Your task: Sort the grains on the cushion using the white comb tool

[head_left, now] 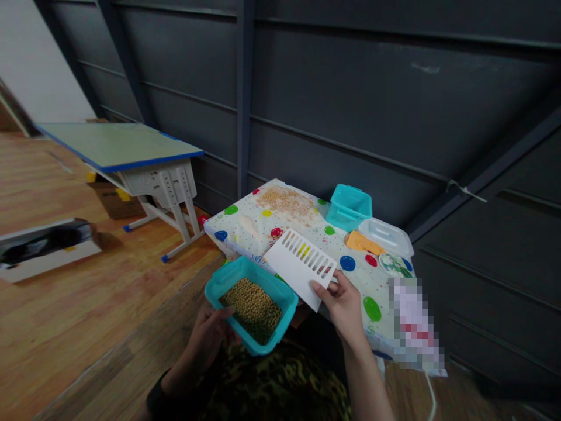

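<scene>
My left hand point(209, 333) grips the near left rim of a teal plastic tub point(286, 301), its thumb over the edge. Round tan beans point(252, 298), with darker green ones toward the near side, fill the bottom of this tub. In my right hand point(339, 295) is a flat white slotted scoop point(291, 272), pinched at its right edge between thumb and fingers. A row of long slots runs along the scoop's far side. It hovers just right of the tub, over the front of the table. On the tabletop behind it lies a spread of pale tan bits point(287, 202).
A dotted cloth covers the table point(302, 234). At its back right stand another teal tub point(349, 207), a clear lid point(385, 234), an orange cloth point(363, 241) and a small round dish point(394, 265). A dark panelled wall point(350, 88) rises behind; a desk point(123, 143) stands left.
</scene>
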`<state>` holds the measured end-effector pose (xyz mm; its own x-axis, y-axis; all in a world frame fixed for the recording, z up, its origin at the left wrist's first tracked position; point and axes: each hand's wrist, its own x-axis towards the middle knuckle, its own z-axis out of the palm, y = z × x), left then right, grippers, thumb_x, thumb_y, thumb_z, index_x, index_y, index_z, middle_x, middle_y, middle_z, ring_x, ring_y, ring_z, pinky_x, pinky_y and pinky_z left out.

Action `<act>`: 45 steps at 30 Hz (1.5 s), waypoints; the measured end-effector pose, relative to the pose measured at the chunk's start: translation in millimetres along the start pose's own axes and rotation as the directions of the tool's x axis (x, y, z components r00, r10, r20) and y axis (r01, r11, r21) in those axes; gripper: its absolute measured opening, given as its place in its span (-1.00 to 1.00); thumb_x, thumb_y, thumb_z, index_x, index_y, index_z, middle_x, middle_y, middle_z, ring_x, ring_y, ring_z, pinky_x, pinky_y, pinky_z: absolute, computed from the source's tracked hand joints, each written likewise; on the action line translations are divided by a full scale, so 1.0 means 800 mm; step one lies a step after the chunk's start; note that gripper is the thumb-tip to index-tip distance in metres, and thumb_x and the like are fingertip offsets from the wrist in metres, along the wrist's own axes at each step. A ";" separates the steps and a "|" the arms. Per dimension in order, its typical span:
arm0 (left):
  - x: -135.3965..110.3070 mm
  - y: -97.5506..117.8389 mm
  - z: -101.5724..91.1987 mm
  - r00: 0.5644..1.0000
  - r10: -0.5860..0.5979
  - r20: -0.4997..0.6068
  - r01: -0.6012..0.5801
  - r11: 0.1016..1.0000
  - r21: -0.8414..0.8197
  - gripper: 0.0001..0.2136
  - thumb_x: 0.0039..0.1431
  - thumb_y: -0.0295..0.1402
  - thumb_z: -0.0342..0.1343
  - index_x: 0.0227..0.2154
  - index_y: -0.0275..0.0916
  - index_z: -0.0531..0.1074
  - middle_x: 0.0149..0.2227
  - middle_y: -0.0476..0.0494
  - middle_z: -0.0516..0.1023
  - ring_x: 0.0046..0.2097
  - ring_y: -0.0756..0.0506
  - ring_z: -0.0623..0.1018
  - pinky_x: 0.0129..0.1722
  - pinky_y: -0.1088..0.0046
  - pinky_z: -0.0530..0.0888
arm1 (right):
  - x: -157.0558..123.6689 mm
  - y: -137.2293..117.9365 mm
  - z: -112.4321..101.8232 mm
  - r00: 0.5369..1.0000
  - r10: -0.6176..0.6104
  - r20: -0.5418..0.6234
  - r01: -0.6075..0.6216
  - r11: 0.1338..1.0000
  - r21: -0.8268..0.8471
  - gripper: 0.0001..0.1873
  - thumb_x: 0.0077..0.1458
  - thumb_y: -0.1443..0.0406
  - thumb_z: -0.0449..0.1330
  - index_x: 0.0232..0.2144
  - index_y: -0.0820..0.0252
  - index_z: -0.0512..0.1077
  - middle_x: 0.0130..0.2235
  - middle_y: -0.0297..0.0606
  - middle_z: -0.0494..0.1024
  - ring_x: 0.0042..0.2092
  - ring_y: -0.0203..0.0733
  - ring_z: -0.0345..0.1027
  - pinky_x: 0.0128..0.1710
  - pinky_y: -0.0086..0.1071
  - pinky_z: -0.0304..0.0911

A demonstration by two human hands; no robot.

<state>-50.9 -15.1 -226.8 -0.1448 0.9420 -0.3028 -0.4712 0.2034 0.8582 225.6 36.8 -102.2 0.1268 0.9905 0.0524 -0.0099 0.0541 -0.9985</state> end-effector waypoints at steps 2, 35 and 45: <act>0.000 0.000 0.001 1.000 -0.008 -0.003 0.008 1.000 0.007 -0.51 -0.04 -0.05 0.40 -0.88 -0.16 0.39 -0.83 -0.16 0.46 -0.80 -0.07 0.43 -0.80 0.49 0.27 | -0.004 -0.002 0.000 1.000 -0.003 0.018 0.003 1.000 -0.006 -0.38 -0.10 -0.09 0.61 -0.08 0.07 0.62 -0.12 -0.08 0.82 -0.23 0.15 0.74 -0.29 -0.09 0.67; -0.009 0.015 0.001 0.996 -0.042 0.075 0.042 0.999 0.001 -0.51 0.10 -0.14 0.39 -0.84 -0.13 0.39 -0.76 -0.13 0.54 -0.71 -0.07 0.49 -0.70 0.44 0.36 | 0.159 -0.023 -0.041 0.919 -0.383 -0.098 0.264 0.779 -0.569 -0.80 -0.02 0.25 0.34 -0.28 0.02 0.47 -0.29 -0.24 0.73 -0.24 0.09 0.62 -0.10 -0.08 0.48; -0.008 0.008 -0.002 0.998 -0.024 0.052 0.024 1.000 0.001 -0.52 0.10 -0.11 0.41 -0.80 -0.17 0.44 -0.78 -0.11 0.51 -0.73 -0.05 0.46 -0.71 0.47 0.31 | 0.231 0.007 -0.021 0.941 -0.332 0.067 0.292 0.693 -0.660 -0.98 0.04 0.31 0.31 -0.39 0.09 0.56 -0.38 -0.21 0.73 -0.18 0.15 0.63 -0.07 -0.11 0.47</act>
<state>-54.4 -20.2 -219.6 -0.0884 0.9494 -0.3014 -0.4732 0.2263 0.8514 265.7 218.2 -98.5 0.0562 0.9223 0.3824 0.6845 0.2432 -0.6872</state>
